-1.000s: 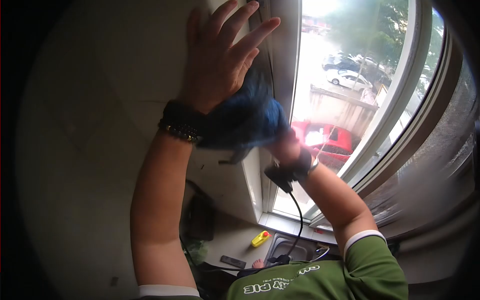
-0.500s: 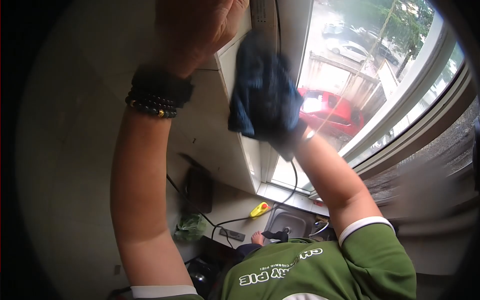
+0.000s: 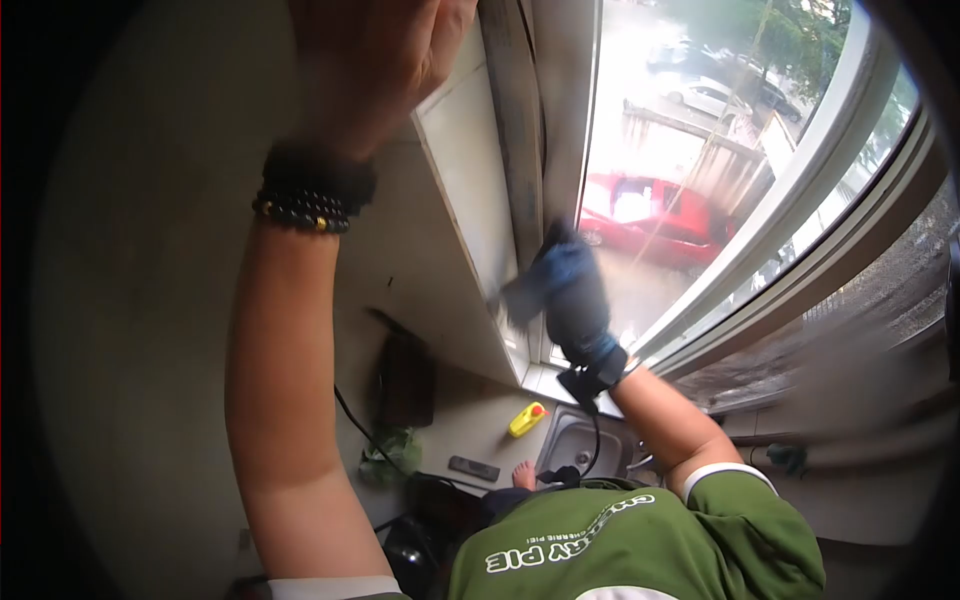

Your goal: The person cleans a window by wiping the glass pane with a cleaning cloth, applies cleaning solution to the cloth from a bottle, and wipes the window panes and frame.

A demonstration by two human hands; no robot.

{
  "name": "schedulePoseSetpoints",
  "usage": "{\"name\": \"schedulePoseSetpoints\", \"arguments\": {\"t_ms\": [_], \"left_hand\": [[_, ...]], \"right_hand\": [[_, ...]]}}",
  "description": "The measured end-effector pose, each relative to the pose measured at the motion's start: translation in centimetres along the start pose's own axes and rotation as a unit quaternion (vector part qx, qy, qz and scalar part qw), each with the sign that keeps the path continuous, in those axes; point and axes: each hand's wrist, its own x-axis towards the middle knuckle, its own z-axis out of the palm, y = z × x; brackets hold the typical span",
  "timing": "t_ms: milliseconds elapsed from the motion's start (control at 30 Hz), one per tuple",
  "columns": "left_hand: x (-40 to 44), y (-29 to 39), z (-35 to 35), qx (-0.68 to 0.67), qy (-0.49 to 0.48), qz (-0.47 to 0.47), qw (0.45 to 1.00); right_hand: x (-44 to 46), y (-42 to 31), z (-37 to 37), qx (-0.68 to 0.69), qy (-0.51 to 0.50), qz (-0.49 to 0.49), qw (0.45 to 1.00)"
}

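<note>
My left hand (image 3: 385, 75) is raised at the top edge, bare, with dark bracelets at the wrist. Its fingers run out of view, so what they touch is hidden. Dark blue, glove-like fabric (image 3: 578, 300) covers my right hand (image 3: 585, 325), with a black strap at the wrist. Motion blurs its fingers and a flap of fabric on the left. This hand is in front of the lower part of the window frame (image 3: 562, 150); whether it touches the frame I cannot tell.
Below are a steel sink (image 3: 570, 435), a yellow bottle with a red cap (image 3: 526, 420) and a grey strip (image 3: 474, 468) on the counter. My bare foot (image 3: 523, 475) is beside the sink. A dark cable (image 3: 350, 412) hangs at left. Outside the window stands a red car (image 3: 665, 215).
My right hand has moved down along the window side, and its fabric looks less spread out. My left hand has shifted slightly left and up.
</note>
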Motion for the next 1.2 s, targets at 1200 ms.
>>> {"name": "schedulePoseSetpoints", "arguments": {"t_ms": [1200], "left_hand": [[1.2, 1.3, -0.6, 0.006, -0.185, -0.068, 0.980]], "right_hand": [[-20.7, -2.1, -16.8, -0.338, 0.290, 0.252, 0.859]]}}
